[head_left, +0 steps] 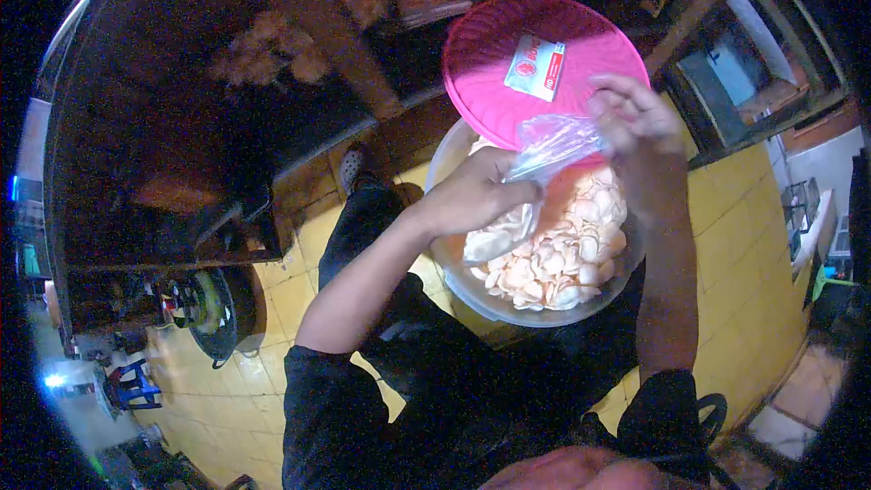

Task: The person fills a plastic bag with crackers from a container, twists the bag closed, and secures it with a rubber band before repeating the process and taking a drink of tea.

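Note:
A clear plastic bag (504, 234) with pale pieces in its lower part hangs over a translucent tub (490, 304). Around the bag, below its gathered top, my left hand (476, 189) is closed. My right hand (640, 118), somewhat blurred, is at the bag's upper end with its fingers curled; whether they grip the plastic is unclear. Many thin, pale round chips (567, 259) lie in the tub. A round pink lid (481, 59) with a white and red label leans over the tub's far side, partly behind the bag and my right hand.
Dark wooden furniture (163, 154) fills the left and far side, with brownish pieces (272, 50) on it. A dark pan (227, 313) is on the yellow tiled floor (209, 390) at the left, and a blue stool (136, 386) stands beyond it. A wooden cabinet (744, 63) is at right.

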Demonstrator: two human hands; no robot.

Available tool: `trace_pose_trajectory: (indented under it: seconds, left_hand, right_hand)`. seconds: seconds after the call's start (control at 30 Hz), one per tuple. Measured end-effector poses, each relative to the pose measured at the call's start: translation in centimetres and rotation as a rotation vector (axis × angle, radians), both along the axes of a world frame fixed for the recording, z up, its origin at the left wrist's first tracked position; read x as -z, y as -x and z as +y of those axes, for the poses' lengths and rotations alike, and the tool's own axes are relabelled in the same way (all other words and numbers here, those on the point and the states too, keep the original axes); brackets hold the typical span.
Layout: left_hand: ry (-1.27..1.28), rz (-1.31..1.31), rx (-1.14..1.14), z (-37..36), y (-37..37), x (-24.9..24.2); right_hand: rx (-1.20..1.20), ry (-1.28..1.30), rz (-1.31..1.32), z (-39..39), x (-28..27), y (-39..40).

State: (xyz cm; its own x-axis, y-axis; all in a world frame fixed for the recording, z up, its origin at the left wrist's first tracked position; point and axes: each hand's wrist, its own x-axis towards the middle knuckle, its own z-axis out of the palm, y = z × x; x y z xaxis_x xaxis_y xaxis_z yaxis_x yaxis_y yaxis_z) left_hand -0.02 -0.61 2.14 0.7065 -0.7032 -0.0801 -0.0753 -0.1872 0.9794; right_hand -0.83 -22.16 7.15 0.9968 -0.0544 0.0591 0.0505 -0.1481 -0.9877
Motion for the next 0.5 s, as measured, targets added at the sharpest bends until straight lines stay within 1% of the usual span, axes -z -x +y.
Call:
trace_pose_trajectory:
  seconds: [0.03, 0.1, 0.13, 0.17, 0.2, 0.23, 0.27, 0.3, 0.33, 0.37, 0.4, 0.43, 0.47, 0.5]
  left_hand:
    - [0.011, 0.013, -0.073, -0.1, 0.3, -0.5]
    - [0.028, 0.041, -0.093, 0.0, 0.4, -0.2]
    - [0.047, 0.065, -0.111, 0.1, 0.4, -0.2]
    - [0.046, 0.061, -0.115, -0.1, 0.5, -0.2]
    - [0.113, 0.060, -0.119, -0.4, 0.9, -0.3]
    - [0.178, 0.058, -0.121, -0.7, 1.1, -0.3]
    - [0.174, 0.055, -0.123, -1.1, 1.0, -0.1]
    - [0.203, -0.120, -0.120, -1.6, 0.9, 0.3]
    - [0.232, -0.296, -0.118, -1.5, 0.7, 0.9]
    - [0.035, -0.365, -0.101, -1.0, 0.6, 1.8]
    - [0.038, -0.374, -0.105, -0.9, 0.5, 1.2]
    - [-0.064, -0.174, -0.064, -0.9, 0.7, 0.4]
    - [-0.162, 0.026, -0.027, -0.9, 0.7, -0.1]
    - [-0.155, -0.022, -0.038, -1.1, 0.7, 0.1]
  right_hand:
    - [-0.004, 0.001, -0.005, -0.1, -0.1, -0.3]
    - [-0.015, -0.088, -0.001, -0.3, 0.2, -0.5]
    - [-0.018, -0.090, -0.005, -0.7, 0.9, -0.6]
    - [-0.222, 0.241, 0.009, -1.1, 2.5, -0.7]
    - [-0.422, 0.572, 0.022, -1.1, 3.9, -0.5]
    - [-0.424, 0.568, 0.015, 0.4, 5.2, 0.0]
    - [-0.351, 0.259, -0.112, 2.9, 6.2, 0.9]
    - [-0.275, -0.050, -0.235, 4.3, 6.6, 1.2]
    - [-0.280, -0.052, -0.241, 4.2, 6.1, 0.8]
    - [-0.325, -0.061, -0.147, 3.6, 5.1, 0.4]
    - [-0.368, -0.066, -0.056, 3.2, 4.2, 0.0]
    - [-0.295, -0.194, -0.071, 3.2, 3.6, 0.1]
    - [-0.302, -0.186, -0.074, 2.8, 3.4, -0.1]
    - [-0.295, -0.247, -0.067, 2.1, 3.2, -0.2]
